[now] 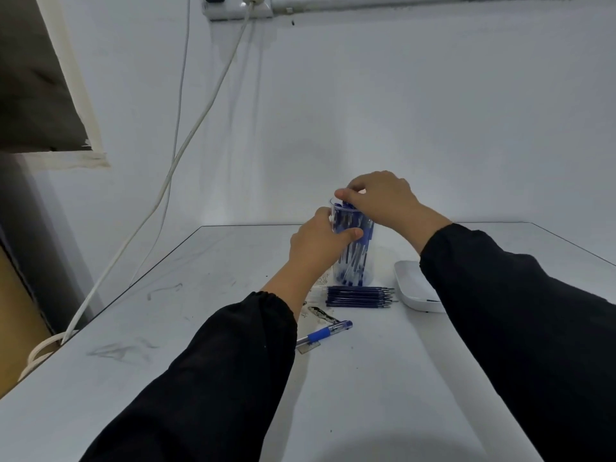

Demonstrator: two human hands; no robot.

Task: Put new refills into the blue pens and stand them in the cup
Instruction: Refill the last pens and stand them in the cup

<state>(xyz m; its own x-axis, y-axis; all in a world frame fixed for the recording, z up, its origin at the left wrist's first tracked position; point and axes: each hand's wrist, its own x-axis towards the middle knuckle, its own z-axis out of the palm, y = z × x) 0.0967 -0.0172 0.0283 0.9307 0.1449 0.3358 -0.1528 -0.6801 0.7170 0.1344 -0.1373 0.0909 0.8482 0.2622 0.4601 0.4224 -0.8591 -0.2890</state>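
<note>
A clear plastic cup [358, 261] full of blue pens stands on the white table [366, 378]. My left hand [316, 245] grips the cup's side, thumb across its front. My right hand [380, 198] reaches over the rim and pinches the tops of the pens in the cup. A row of several dark blue refills [360, 296] lies just in front of the cup. One blue pen [325, 334] lies alone on the table nearer to me.
A white shallow tray [411, 288] sits right of the cup, partly hidden by my right sleeve. A white wall rises close behind the table. White cables [173, 168] hang down on the left past the table's edge.
</note>
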